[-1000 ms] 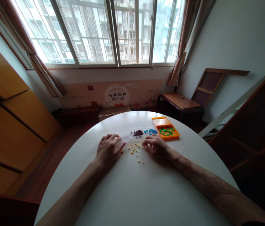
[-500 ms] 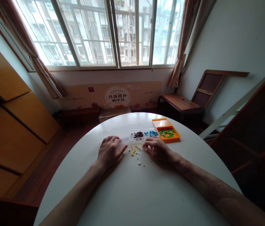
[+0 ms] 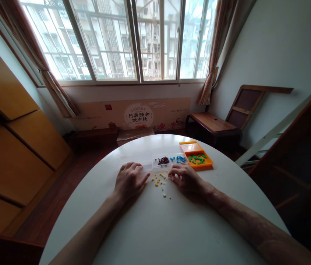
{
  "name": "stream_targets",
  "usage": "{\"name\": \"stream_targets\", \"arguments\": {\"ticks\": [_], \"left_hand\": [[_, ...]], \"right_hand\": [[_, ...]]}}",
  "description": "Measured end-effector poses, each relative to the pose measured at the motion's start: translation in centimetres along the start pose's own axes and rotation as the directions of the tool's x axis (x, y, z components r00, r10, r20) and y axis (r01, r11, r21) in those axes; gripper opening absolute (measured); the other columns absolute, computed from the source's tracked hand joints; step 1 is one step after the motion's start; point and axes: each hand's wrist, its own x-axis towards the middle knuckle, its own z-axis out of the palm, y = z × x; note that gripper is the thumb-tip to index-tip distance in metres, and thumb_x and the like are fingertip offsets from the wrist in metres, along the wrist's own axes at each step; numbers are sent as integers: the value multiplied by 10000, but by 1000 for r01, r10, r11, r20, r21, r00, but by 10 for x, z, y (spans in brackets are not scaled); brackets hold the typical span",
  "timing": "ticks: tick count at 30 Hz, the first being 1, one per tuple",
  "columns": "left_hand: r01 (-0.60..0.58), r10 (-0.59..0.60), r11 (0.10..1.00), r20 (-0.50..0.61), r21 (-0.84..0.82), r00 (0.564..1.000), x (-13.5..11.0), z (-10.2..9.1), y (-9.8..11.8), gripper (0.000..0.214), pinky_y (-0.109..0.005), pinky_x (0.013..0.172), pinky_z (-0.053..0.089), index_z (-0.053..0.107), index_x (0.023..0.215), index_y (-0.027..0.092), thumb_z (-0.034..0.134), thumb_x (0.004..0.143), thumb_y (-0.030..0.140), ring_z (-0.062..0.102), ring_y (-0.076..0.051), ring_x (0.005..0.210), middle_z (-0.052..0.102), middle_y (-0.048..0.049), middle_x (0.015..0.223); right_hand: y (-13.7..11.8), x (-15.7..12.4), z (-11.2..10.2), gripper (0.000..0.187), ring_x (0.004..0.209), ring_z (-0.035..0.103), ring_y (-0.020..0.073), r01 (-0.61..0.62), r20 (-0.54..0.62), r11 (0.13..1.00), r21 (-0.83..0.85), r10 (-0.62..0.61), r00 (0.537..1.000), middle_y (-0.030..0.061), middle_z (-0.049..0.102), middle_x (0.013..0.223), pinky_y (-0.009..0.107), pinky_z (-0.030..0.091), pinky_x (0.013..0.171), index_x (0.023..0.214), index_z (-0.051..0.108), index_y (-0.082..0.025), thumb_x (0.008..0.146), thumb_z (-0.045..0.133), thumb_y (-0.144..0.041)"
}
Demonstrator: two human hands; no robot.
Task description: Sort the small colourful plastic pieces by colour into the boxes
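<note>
My left hand (image 3: 131,180) lies on the white table with fingers stretched out, thumb apart, its fingertips at a clear plastic box (image 3: 147,168). My right hand (image 3: 185,179) rests with curled fingers beside scattered small yellow pieces (image 3: 157,183); whether its fingertips hold a piece is too small to tell. Between the hands, the yellow and pale pieces lie loose on the tabletop. Behind them, dark brown pieces (image 3: 163,161) and blue pieces (image 3: 179,159) sit in clear open boxes. Green pieces (image 3: 197,159) fill part of an orange box (image 3: 208,163) whose lid is open.
The round white table (image 3: 155,228) reaches out towards a window. A wooden bench (image 3: 213,122) and a flat cardboard box (image 3: 135,134) stand beyond its far edge. Wooden cabinets (image 3: 31,154) are on the left, and a dark brown panel leans at the right.
The whole view has shifted slightly downward in the picture. Both hands keep nearly the same pose and place relative to the boxes and pieces.
</note>
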Motion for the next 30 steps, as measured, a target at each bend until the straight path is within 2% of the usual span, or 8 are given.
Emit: {"name": "stream_targets", "arguments": {"ticks": [9,15,20,26,30], "left_hand": [[8,-9,999,-15,-33,1000,-1,1,-3,351,-526,1063,491,808,1140,232,626,1059,521,691,-343,1176,806,-112,1220],[9,-9,1000,6,-10,1000,0,-2,0,331,-517,1050,490,805,1071,239,640,1055,525,701,-332,1132,821,-95,1174],[-1,1,1000,12,2,1000,0,-4,1,336,-522,1037,493,807,1018,228,633,1058,513,699,-331,1109,820,-100,1137],[-2,2,1000,-7,-31,1000,-1,-2,0,329,-526,1040,501,811,1030,229,650,1047,515,701,-335,1111,818,-100,1142],[5,-7,998,-33,-57,999,0,-2,-1,341,-532,1038,507,819,1069,232,646,1047,526,703,-338,1118,820,-106,1147]], "right_hand": [[-5,2,-4,132,816,675,171,-4,7,1000,16,4,1000,21,759,917,312,503,843,921,769,-231,971,719,-119],[-3,1,-2,116,858,681,183,-20,15,1000,18,20,1000,23,762,933,305,509,843,938,773,-237,976,727,-137],[-2,2,-1,123,807,675,170,-4,14,1000,26,4,1000,17,755,904,318,499,855,915,766,-226,979,713,-136],[-1,2,0,112,806,669,169,2,1,999,38,-2,1000,16,759,917,326,501,874,917,755,-230,985,711,-154],[-2,1,-1,120,818,663,171,-9,7,999,45,8,1000,19,758,931,307,502,827,922,753,-236,998,699,-160]]}}
